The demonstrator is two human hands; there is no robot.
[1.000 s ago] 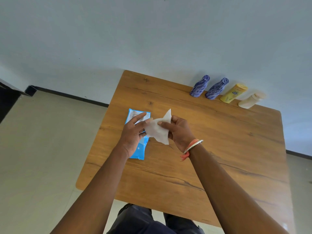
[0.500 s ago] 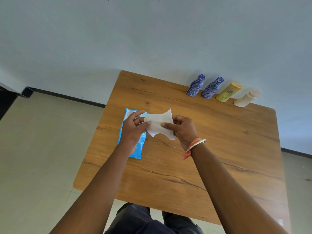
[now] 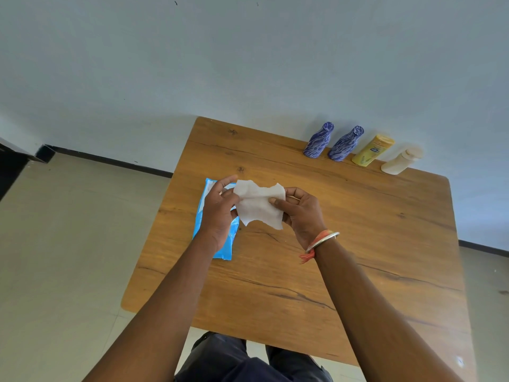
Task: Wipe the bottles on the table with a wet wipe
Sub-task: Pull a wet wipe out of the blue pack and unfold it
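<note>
L hand point(image 3: 217, 213): fingers pinch thin white wet wipe point(image 3: 260, 208).
R hand point(image 3: 300, 212): thumb + fingers pinch wipe too.
Bottles: 4 stand at back of brown wood table point(image 3: 358, 244).

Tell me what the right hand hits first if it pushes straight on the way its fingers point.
The right hand, pinching the wet wipe, points toward the person's left; it would likely meet the left hand first, which holds the wipe's other edge, though depth is unclear.

white wet wipe point(image 3: 259, 209), half-spread, held; upright in a row: blue bottle point(image 3: 318, 140), second blue bottle point(image 3: 345, 144), yellow bottle point(image 3: 371, 150), cream bottle point(image 3: 399, 162).
</note>
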